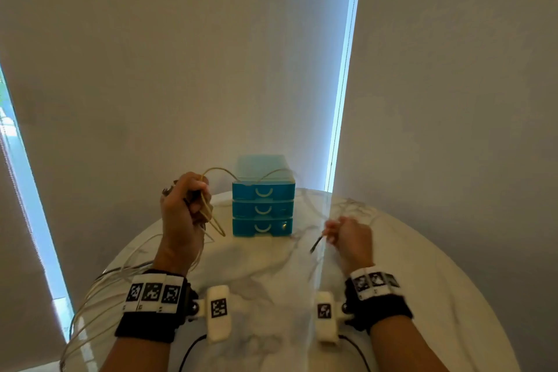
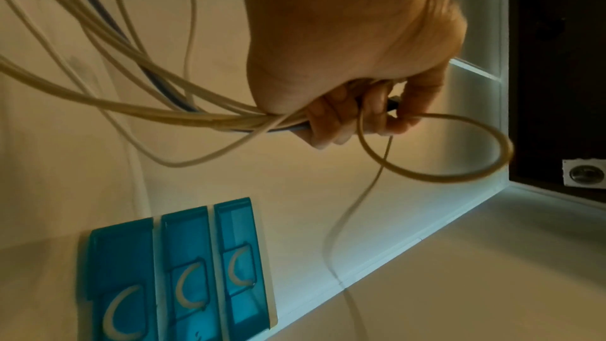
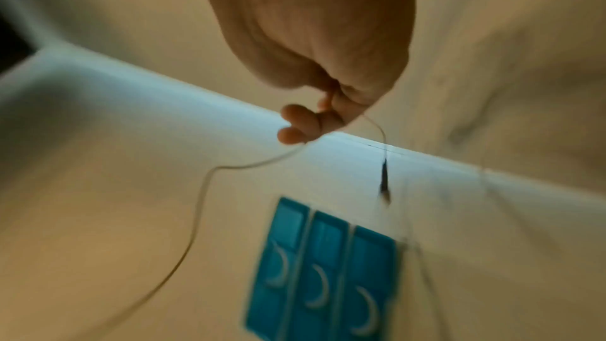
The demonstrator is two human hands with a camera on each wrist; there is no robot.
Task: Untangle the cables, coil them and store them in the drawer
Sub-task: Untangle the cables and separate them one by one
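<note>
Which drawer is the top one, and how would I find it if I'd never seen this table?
Start at the round marble table. At its far edge, between the left hand and right hand, stands a small blue drawer box with three shut drawers stacked up. The top drawer is the highest blue front with a pale curved handle, right under the frosted lid, where a beige cable arches across.

Bare forearms; black wrist straps (image 1: 149, 325) carry white blocks with black square-code markers (image 1: 153, 293), thin black cables (image 1: 188, 352) trailing back
</note>
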